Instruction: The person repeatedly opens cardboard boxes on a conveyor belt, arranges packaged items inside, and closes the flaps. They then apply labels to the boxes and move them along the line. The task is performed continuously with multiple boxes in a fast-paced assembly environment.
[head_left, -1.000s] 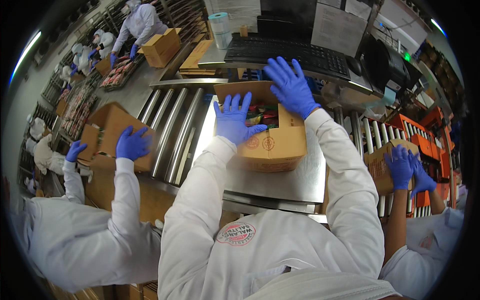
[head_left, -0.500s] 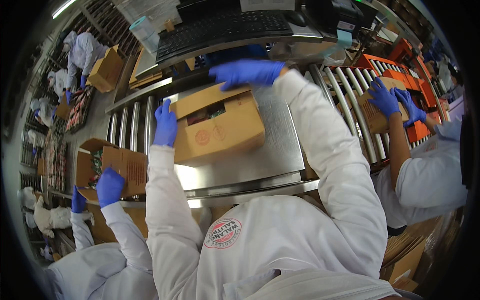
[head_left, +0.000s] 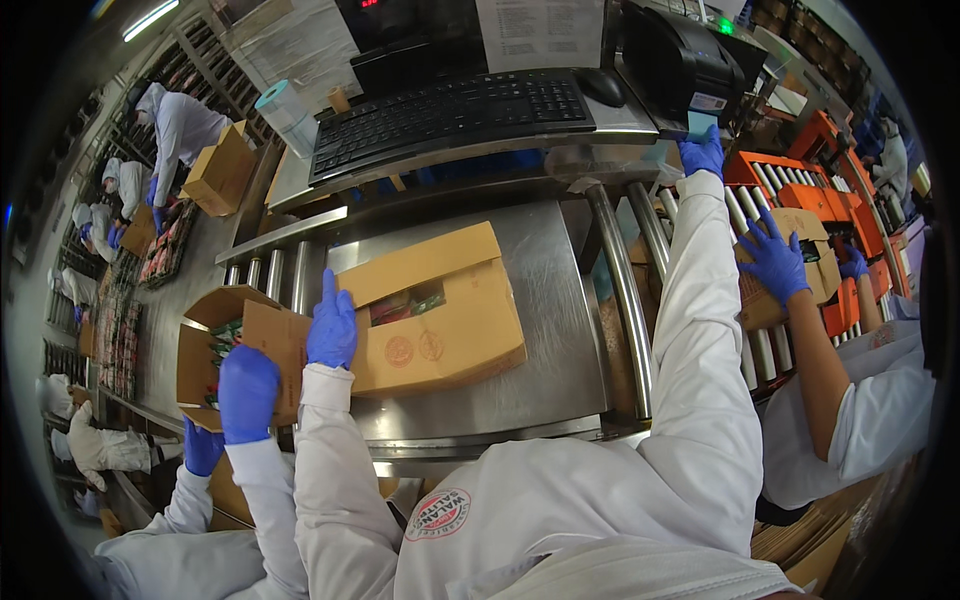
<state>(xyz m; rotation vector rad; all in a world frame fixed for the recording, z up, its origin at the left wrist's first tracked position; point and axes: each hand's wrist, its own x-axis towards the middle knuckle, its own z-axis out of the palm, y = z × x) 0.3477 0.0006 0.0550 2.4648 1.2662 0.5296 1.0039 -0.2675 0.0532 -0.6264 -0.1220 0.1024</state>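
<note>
A brown cardboard box (head_left: 440, 345) lies on a steel plate (head_left: 545, 290) in front of me. Its top flaps are folded over, and a gap between them shows red and green packets (head_left: 405, 307). My left hand (head_left: 332, 325), in a blue glove, grips the box's left edge, one finger pointing forward along it. Far out to the right, my right hand (head_left: 702, 153) is at the front of a black label printer (head_left: 685, 60). Its fingers close on the pale blue label (head_left: 703, 125) that hangs there; the fingertips are partly hidden.
A keyboard (head_left: 450, 115) and mouse (head_left: 600, 87) sit on a shelf ahead. At left, a co-worker's gloved hands hold an open box (head_left: 270, 345) of packets. Another co-worker handles a box (head_left: 800, 245) on the right-hand rollers (head_left: 770, 345). Metal rollers (head_left: 302, 270) also adjoin the plate's left.
My right hand has left the box top and moved right to the printer's label. The box sits slightly nearer me. The left co-worker's box has shifted right.
</note>
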